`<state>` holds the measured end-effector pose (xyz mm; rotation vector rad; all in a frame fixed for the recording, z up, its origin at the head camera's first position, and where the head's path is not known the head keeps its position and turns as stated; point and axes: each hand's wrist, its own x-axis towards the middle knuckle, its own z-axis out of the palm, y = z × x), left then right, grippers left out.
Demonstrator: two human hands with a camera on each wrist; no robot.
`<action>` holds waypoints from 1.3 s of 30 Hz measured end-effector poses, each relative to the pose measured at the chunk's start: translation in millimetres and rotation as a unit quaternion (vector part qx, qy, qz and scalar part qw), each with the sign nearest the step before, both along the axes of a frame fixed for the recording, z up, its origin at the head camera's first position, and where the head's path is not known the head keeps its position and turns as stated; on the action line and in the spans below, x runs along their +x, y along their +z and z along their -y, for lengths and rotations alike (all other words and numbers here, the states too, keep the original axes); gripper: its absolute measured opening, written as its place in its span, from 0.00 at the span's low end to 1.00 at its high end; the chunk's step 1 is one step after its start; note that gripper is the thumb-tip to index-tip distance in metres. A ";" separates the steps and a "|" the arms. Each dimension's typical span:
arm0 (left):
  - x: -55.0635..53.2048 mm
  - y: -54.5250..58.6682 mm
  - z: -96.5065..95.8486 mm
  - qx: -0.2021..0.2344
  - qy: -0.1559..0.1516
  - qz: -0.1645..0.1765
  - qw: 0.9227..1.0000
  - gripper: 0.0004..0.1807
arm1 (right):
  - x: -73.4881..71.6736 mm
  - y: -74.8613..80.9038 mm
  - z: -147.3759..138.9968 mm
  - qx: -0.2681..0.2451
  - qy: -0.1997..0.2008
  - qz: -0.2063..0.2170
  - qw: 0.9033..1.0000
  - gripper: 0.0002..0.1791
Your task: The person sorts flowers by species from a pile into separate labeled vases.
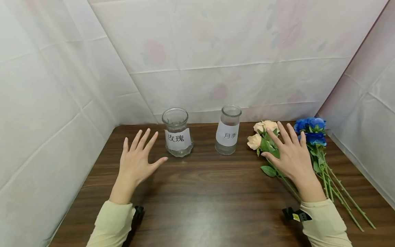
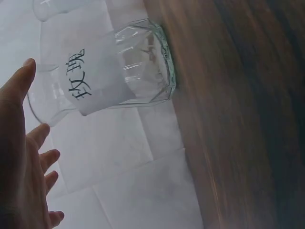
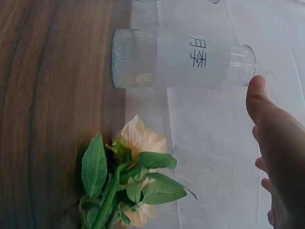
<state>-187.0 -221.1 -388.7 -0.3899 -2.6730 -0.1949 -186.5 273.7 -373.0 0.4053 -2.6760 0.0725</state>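
Observation:
My left hand (image 1: 135, 164) is spread above the left side of the table, fingers straight, holding nothing. Just right of it stands a wide glass vase (image 1: 175, 118) with a white paper label (image 2: 97, 78) bearing two characters. A slimmer glass vase (image 1: 231, 110), also labelled (image 3: 193, 57), stands upright farther right. Over the flowers my right hand (image 1: 291, 156) hovers with fingers spread and nothing in them. Cream roses (image 1: 254, 141) with green leaves lie partly hidden under that hand. Beside them lie blue roses (image 1: 314, 132), their stems running toward the front right.
The dark wood table (image 1: 197, 199) meets a white floral cloth (image 1: 197, 82) behind the vases. Similar cloth walls (image 1: 55, 103) rise at the left and right. Long thorny stems (image 1: 348, 199) extend to the right of the right forearm. A dark wrist strap (image 1: 303, 215) shows on the right sleeve.

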 end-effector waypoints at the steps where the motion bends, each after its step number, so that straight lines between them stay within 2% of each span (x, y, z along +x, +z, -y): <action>1: -2.3 -0.5 -0.3 0.000 -0.002 0.000 1.000 0.50 | 0.2 -0.1 -0.8 0.006 0.001 -0.002 1.000 0.46; 8: -22.8 -2.7 -3.2 0.016 -0.018 0.008 1.000 0.51 | 6.4 -4.4 -5.6 0.011 0.017 -0.007 1.000 0.47; 13: -39.4 -6.1 -3.6 0.065 -0.025 0.038 0.997 0.50 | 11.4 -10.5 -7.7 -0.009 0.026 -0.008 1.000 0.45; 16: -49.7 -8.8 -2.5 0.115 -0.032 0.065 0.991 0.47 | 12.2 -13.6 -9.8 -0.016 0.030 -0.010 0.999 0.45; 18: -56.1 -10.3 -1.9 0.162 -0.046 0.090 0.982 0.44 | 12.7 -15.1 -11.3 -0.019 0.033 -0.012 0.999 0.45; 19: -59.7 -11.4 -1.9 0.190 -0.054 0.105 0.975 0.42 | 13.1 -15.7 -11.9 -0.020 0.034 -0.013 0.999 0.44; 21: -66.5 -14.0 -2.6 0.259 -0.080 0.138 0.953 0.39 | 14.1 -16.4 -12.7 -0.023 0.037 -0.014 0.999 0.44; 23: -73.2 -17.3 -3.3 0.329 -0.108 0.165 0.923 0.37 | 15.1 -16.8 -12.7 -0.026 0.040 -0.018 0.999 0.45; 27: -85.2 -23.1 -5.0 0.444 -0.167 0.197 0.858 0.34 | 16.1 -17.1 -11.9 -0.030 0.051 -0.030 0.998 0.45; 30: -86.5 -17.5 -8.8 0.496 -0.188 0.215 0.820 0.33 | 16.1 -17.2 -11.3 -0.029 0.056 -0.032 0.997 0.45; 33: -86.4 -9.9 -13.2 0.524 -0.193 0.236 0.795 0.31 | 17.0 -17.3 -11.6 -0.032 0.061 -0.028 0.997 0.43; 35: -87.9 -7.7 -15.5 0.533 -0.200 0.247 0.784 0.30 | 18.3 -18.0 -12.8 -0.037 0.064 -0.027 0.997 0.42; 39: -102.3 -21.3 -14.3 0.549 -0.206 0.266 0.765 0.29 | 22.0 -19.4 -15.4 -0.057 0.077 -0.029 0.995 0.41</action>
